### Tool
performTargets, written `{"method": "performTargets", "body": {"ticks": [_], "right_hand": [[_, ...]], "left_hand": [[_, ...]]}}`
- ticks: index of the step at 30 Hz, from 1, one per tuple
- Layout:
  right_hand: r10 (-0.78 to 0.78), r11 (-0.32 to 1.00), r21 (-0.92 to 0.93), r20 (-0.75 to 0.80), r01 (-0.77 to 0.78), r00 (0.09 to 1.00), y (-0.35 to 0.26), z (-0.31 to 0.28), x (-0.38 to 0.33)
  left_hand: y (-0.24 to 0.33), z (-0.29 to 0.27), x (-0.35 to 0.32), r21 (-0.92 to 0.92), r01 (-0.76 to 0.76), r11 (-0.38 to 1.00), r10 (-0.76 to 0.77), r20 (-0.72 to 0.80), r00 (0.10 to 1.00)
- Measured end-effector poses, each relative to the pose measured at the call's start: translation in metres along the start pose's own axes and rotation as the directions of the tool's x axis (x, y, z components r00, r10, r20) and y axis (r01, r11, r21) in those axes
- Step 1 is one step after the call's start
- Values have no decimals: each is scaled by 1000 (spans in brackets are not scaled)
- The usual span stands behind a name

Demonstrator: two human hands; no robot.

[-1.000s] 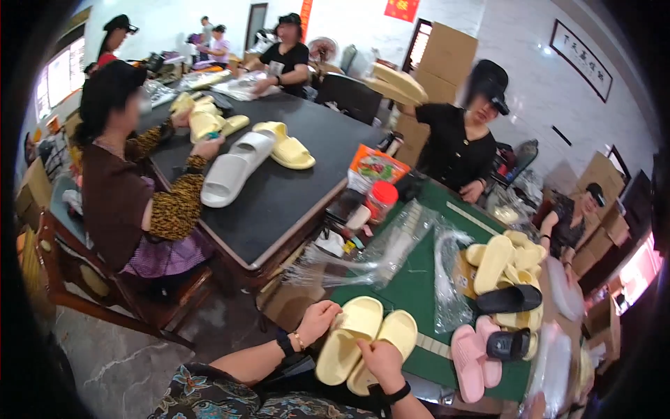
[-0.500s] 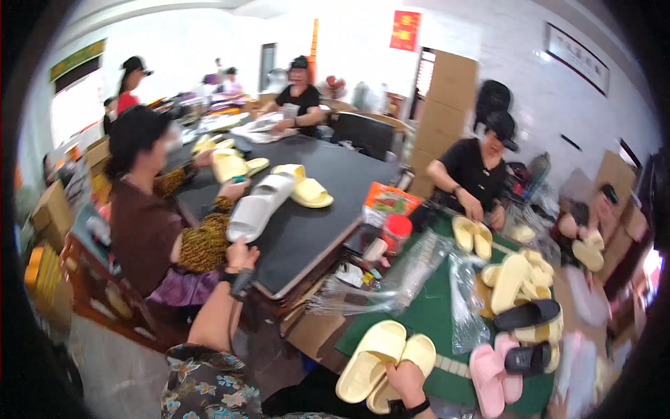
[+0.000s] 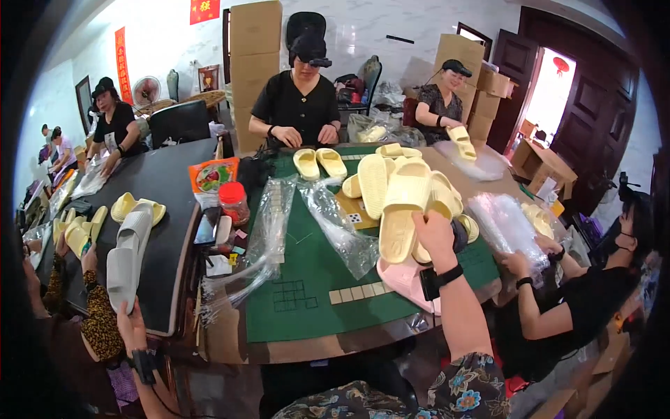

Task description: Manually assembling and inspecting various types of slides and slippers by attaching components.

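My left hand [image 3: 130, 327] is closed on the near end of grey slippers [image 3: 123, 269] beside the dark table. Out over the green mat, my right hand [image 3: 435, 239] grips pale yellow slippers [image 3: 398, 234] at one edge, with sole and strap facing me. Behind them lies a heap of more yellow slippers [image 3: 372, 183]. A pink slipper [image 3: 405, 283] shows partly below the held ones. The black slipper by my right hand is mostly hidden.
The green mat [image 3: 314, 318] carries clear plastic bags [image 3: 269, 223] and a yellow pair [image 3: 319, 163]. A red-lidded jar [image 3: 234, 202] and an orange packet [image 3: 213, 178] stand at its left. Co-workers sit around; a person at left holds yellow slippers [image 3: 82, 236] near my left hand.
The view has swung right. My right hand has carried the yellow slippers from the mat's near edge to the heap. My left hand stays on the grey slippers.
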State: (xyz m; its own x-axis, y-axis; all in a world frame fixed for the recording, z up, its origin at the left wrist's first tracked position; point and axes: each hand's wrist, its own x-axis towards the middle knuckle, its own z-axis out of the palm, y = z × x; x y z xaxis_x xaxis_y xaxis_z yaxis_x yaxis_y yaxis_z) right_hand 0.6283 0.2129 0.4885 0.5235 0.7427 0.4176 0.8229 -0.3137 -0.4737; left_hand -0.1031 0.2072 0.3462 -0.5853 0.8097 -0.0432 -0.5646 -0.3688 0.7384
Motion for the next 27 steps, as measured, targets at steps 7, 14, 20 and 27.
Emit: {"method": "performTargets", "body": {"ticks": [7, 14, 20, 27], "right_hand": [[-252, 839, 543, 337, 32, 907, -27, 44, -64], [-728, 611, 703, 317, 365, 607, -78, 50, -121], [-729, 680, 698, 610, 225, 310, -63, 76, -166], [-710, 623, 774, 621, -115, 331, -69, 92, -193]], "left_hand": [[-2, 98, -146, 280, 59, 958, -116, 194, 974], [-46, 151, -189, 566, 280, 775, -574, 447, 686], [-70, 186, -185, 722, 288, 629, -740, 443, 507], [-98, 195, -190, 804, 126, 581, -750, 469, 466]]}}
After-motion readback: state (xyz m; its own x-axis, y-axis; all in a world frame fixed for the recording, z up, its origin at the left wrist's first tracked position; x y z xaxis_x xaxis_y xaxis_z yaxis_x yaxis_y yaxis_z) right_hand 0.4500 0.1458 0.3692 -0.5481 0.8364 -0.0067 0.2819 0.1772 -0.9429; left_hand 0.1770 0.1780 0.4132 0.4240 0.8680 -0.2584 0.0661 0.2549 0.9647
